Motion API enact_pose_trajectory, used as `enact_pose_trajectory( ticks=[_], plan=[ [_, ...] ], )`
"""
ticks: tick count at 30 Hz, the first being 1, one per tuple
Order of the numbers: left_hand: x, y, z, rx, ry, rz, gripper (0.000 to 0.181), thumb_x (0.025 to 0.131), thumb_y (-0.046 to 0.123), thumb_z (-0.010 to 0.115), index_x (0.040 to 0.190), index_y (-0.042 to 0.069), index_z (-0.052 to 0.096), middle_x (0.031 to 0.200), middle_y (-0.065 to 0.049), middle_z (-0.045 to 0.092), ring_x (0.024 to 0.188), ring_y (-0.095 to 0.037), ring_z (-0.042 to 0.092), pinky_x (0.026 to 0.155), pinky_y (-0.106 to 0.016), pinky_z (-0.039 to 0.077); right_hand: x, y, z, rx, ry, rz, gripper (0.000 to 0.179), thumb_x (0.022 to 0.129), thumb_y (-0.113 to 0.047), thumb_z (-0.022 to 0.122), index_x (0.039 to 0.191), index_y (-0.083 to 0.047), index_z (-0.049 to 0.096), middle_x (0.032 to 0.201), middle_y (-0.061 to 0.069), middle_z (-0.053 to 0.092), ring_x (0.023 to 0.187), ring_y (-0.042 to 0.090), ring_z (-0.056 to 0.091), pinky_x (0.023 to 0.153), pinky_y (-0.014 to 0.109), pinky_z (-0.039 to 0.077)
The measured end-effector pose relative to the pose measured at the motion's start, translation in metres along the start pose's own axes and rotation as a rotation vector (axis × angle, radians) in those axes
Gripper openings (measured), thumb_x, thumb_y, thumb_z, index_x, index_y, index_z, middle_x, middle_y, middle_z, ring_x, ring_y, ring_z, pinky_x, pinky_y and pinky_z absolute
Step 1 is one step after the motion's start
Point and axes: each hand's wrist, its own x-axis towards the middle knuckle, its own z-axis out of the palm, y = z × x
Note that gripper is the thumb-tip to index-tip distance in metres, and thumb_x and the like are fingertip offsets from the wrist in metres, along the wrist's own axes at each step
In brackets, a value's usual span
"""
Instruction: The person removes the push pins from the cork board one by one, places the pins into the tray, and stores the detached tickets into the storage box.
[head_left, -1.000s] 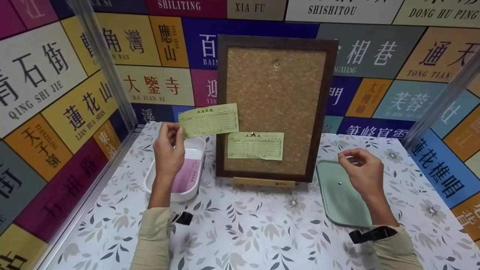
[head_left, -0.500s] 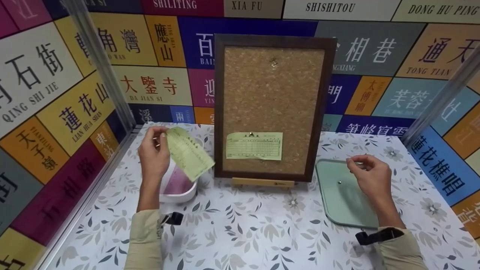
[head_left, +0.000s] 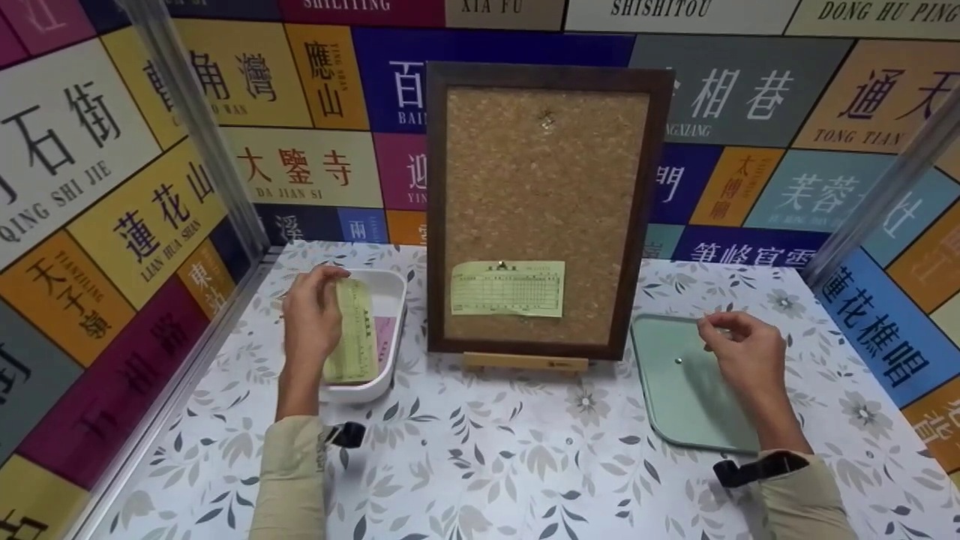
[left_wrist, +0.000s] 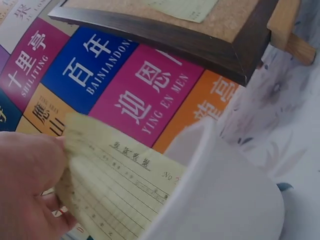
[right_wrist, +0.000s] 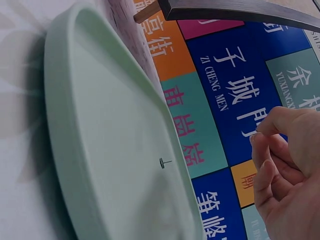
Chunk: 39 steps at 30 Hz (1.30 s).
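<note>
My left hand [head_left: 311, 319] pinches a yellow-green receipt slip [head_left: 354, 337] by its edge. The slip hangs down inside the white plastic tub [head_left: 400, 307]; in the left wrist view its lower part is behind the tub wall [left_wrist: 230, 200]. Over the green tray [head_left: 671, 412], my right hand [head_left: 750, 360] has thumb and index finger pressed together, with a tiny shiny tip of a thumbtack [right_wrist: 256, 133] showing between them. Another thumbtack [right_wrist: 162, 163] lies on the tray. A similar receipt slip [head_left: 508, 292] is pinned low on the framed corkboard [head_left: 544, 195].
A pink slip [head_left: 383, 334] lies in the tub. The corkboard leans on a small wooden easel [head_left: 525, 362], with a cluster of tacks [head_left: 547, 120] near its top. Printed wall panels [head_left: 315, 165] close in the flower-patterned table [head_left: 480, 450].
My left hand has drawn the receipt slip left, away from the corkboard's edge, and lowered it into the tub. My right hand has shifted slightly right and stays pinched over the tray.
</note>
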Motion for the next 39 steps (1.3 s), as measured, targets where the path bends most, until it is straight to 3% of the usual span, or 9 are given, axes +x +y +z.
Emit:
enact_pose_trajectory(
  ticks=[4,8,11,16,25,29,33,39],
  plan=[
    [-0.005,-0.004,0.005,0.029,-0.087,0.002,0.026,0.110,0.005,0.057,0.129,0.012,0.073,0.103,-0.017,0.075,0.087,-0.031,0.062,0.081,-0.046,0.048,0.000,0.006,0.000,-0.038,-0.024,0.006,0.033,0.099,-0.041,0.078,0.111,-0.011,0.081,0.088,0.000,0.080,0.071,0.008,0.073,0.068,0.019,0.048],
    [-0.008,-0.004,0.009,0.018,-0.145,-0.004,0.025,0.110,0.010,0.059,0.132,0.012,0.071,0.099,-0.014,0.076,0.074,-0.027,0.056,0.071,-0.040,0.043,0.000,0.014,0.001,-0.065,-0.052,0.023,0.030,0.099,-0.041,0.078,0.110,-0.012,0.081,0.090,0.006,0.081,0.073,0.013,0.075,0.062,0.022,0.049],
    [-0.009,-0.005,0.011,0.013,-0.176,-0.017,0.026,0.109,0.010,0.061,0.133,0.011,0.070,0.106,-0.015,0.078,0.079,-0.028,0.061,0.073,-0.039,0.046,0.000,0.018,0.001,-0.085,-0.096,0.038,0.030,0.100,-0.040,0.077,0.110,-0.013,0.080,0.094,0.011,0.081,0.073,0.014,0.074,0.058,0.025,0.051],
    [-0.011,-0.011,0.011,0.012,-0.213,-0.059,0.029,0.106,0.005,0.061,0.134,0.009,0.068,0.122,-0.019,0.078,0.102,-0.036,0.071,0.089,-0.048,0.054,0.002,0.025,0.002,-0.146,-0.185,0.015,0.032,0.103,-0.039,0.073,0.112,-0.009,0.080,0.099,0.014,0.082,0.073,0.012,0.073,0.059,0.025,0.051],
    [-0.011,-0.021,0.011,0.049,-0.292,-0.150,0.041,0.101,0.000,0.058,0.141,0.008,0.061,0.131,-0.019,0.075,0.126,-0.041,0.068,0.108,-0.056,0.050,0.004,0.032,0.004,-0.238,-0.323,-0.071,0.021,0.103,-0.024,0.072,0.109,-0.004,0.078,0.098,0.014,0.079,0.072,0.012,0.069,0.059,0.026,0.053],
    [-0.012,-0.022,0.012,0.078,-0.295,-0.163,0.043,0.100,-0.003,0.057,0.141,0.008,0.062,0.130,-0.020,0.075,0.127,-0.042,0.067,0.108,-0.056,0.050,0.004,0.036,0.006,-0.297,-0.337,-0.134,0.016,0.104,-0.021,0.071,0.105,-0.006,0.078,0.107,0.017,0.077,0.083,0.014,0.068,0.068,0.028,0.052],
    [-0.013,-0.022,0.014,0.093,-0.286,-0.141,0.042,0.099,-0.005,0.056,0.138,0.008,0.064,0.123,-0.019,0.077,0.120,-0.041,0.069,0.104,-0.056,0.051,0.002,0.038,0.007,-0.335,-0.323,-0.183,0.011,0.103,-0.018,0.072,0.102,-0.009,0.078,0.105,0.014,0.077,0.088,0.020,0.066,0.079,0.034,0.048],
    [-0.013,-0.025,0.013,0.113,-0.241,-0.148,0.042,0.100,-0.007,0.050,0.135,0.009,0.066,0.118,-0.015,0.079,0.119,-0.040,0.071,0.102,-0.056,0.053,-0.001,0.036,0.009,-0.363,-0.318,-0.206,0.005,0.100,-0.015,0.075,0.098,-0.011,0.078,0.098,0.010,0.077,0.085,0.021,0.065,0.077,0.035,0.046]
  ],
)
